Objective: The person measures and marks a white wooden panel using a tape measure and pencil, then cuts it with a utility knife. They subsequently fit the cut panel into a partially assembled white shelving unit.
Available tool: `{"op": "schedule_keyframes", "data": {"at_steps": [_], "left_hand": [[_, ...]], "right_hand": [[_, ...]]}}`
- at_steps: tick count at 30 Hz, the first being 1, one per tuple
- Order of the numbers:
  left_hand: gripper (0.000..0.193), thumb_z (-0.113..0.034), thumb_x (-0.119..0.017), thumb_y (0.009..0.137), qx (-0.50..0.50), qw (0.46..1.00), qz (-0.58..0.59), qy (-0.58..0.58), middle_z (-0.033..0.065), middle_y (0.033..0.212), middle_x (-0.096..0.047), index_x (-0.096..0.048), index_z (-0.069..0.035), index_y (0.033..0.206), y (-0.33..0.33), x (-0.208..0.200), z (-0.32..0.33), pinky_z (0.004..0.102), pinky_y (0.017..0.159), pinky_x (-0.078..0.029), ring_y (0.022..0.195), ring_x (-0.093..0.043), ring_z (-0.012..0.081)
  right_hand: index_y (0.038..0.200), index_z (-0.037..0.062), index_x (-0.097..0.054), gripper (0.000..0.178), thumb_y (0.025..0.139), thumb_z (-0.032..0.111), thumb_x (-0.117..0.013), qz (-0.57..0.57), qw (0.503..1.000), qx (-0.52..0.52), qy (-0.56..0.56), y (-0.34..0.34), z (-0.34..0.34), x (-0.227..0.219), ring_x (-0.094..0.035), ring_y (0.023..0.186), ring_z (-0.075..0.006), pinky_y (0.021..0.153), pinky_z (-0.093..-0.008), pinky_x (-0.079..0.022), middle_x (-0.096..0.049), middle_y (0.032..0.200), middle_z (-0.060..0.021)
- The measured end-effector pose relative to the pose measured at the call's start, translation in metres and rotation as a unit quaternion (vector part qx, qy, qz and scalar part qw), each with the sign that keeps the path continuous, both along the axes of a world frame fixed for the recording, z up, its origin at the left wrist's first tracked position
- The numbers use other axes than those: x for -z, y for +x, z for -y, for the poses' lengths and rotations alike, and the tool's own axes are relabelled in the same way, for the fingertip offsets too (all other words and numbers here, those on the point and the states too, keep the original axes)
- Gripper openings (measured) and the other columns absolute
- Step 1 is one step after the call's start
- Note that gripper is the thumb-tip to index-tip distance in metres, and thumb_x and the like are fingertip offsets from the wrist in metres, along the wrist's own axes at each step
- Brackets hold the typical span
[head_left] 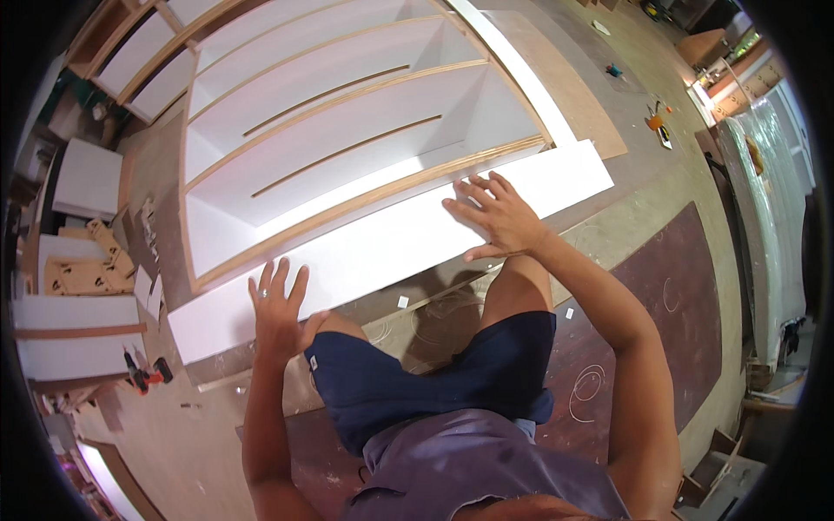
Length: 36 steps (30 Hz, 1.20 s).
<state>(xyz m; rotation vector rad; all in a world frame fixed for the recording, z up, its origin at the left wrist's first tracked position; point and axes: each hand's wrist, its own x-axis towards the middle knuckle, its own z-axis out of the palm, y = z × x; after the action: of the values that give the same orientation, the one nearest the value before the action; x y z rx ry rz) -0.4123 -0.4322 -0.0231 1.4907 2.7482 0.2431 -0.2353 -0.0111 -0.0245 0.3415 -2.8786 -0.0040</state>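
Observation:
A long white board [373,247] lies across in front of me, along the near edge of a large white cabinet frame [373,193] with wood-coloured edges. My left hand [280,308] rests near the board's left part, fingers spread, a ring on one finger. Farther right, my right hand [499,217] lies on the board with its fingers apart, fingertips close to the cabinet's edge. Neither hand grips anything. Inside the frame, white shelf panels [347,130] run side to side, and two of them show narrow dark slots.
A cordless drill [149,372] lies on the floor at left, near stacked white panels [78,337]. Brown sheet [669,304] covers the floor at right. Plastic-wrapped panels [769,217] lean at far right. Small tools [660,128] lie at the back right.

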Motion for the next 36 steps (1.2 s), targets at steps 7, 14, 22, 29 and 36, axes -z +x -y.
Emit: {"op": "schedule_keyframes", "data": {"at_steps": [7, 14, 22, 29, 36], "left_hand": [[0.081, -0.058, -0.069, 0.083, -0.007, 1.0, 0.011, -0.012, 0.0208, 0.156, -0.037, -0.049, -0.012, 0.147, -0.004, -0.001, -0.005, 0.0698, 0.117, -0.012, 0.147, -0.029, 0.0455], [0.087, -0.073, -0.04, 0.096, 0.021, 0.998, -0.018, -0.059, 0.0312, 0.155, -0.033, -0.042, -0.006, 0.15, -0.011, 0.001, -0.007, 0.0685, 0.117, -0.01, 0.146, -0.027, 0.0509], [0.084, -0.071, -0.045, 0.095, 0.028, 0.998, 0.034, -0.035, 0.03, 0.155, -0.033, -0.045, -0.007, 0.149, -0.016, -0.004, -0.011, 0.0688, 0.118, -0.01, 0.146, -0.028, 0.0498], [0.081, -0.068, -0.061, 0.086, -0.01, 0.998, 0.066, -0.01, 0.021, 0.158, -0.031, -0.048, -0.018, 0.149, -0.016, 0.002, -0.004, 0.0758, 0.113, -0.011, 0.146, -0.028, 0.0462], [0.083, -0.063, -0.072, 0.08, -0.015, 0.996, 0.092, -0.004, 0.0209, 0.156, -0.033, -0.052, -0.016, 0.146, -0.014, -0.008, -0.002, 0.0751, 0.114, -0.01, 0.145, -0.027, 0.0456]], "right_hand": [[0.148, 0.0146, -0.048, 0.092, 0.086, 0.082, -0.046, 0.048, 0.998, 0.016, -0.038, -0.001, -0.003, -0.003, -0.043, 0.136, -0.0435, 0.113, -0.0635, -0.03, -0.045, 0.15, -0.0201], [0.15, 0.0173, -0.045, 0.092, 0.085, 0.082, -0.045, 0.116, 0.991, 0.029, -0.051, -0.008, -0.004, -0.005, -0.038, 0.14, -0.045, 0.114, -0.0673, -0.025, -0.041, 0.153, -0.0202], [0.152, 0.0171, -0.043, 0.095, 0.085, 0.085, -0.04, 0.201, 0.978, 0.054, -0.023, -0.008, -0.004, -0.002, -0.035, 0.141, -0.0492, 0.115, -0.0713, -0.017, -0.039, 0.155, -0.0232], [0.153, 0.0108, -0.042, 0.099, 0.086, 0.084, -0.042, 0.165, 0.986, 0.034, 0.006, -0.007, -0.005, 0.008, -0.035, 0.139, -0.0509, 0.117, -0.0703, -0.015, -0.035, 0.156, -0.0249], [0.155, 0.01, -0.038, 0.1, 0.087, 0.084, -0.038, 0.157, 0.987, 0.02, 0.025, -0.007, -0.005, 0.007, -0.03, 0.143, -0.0495, 0.12, -0.0667, -0.012, -0.029, 0.158, -0.0254]]}}
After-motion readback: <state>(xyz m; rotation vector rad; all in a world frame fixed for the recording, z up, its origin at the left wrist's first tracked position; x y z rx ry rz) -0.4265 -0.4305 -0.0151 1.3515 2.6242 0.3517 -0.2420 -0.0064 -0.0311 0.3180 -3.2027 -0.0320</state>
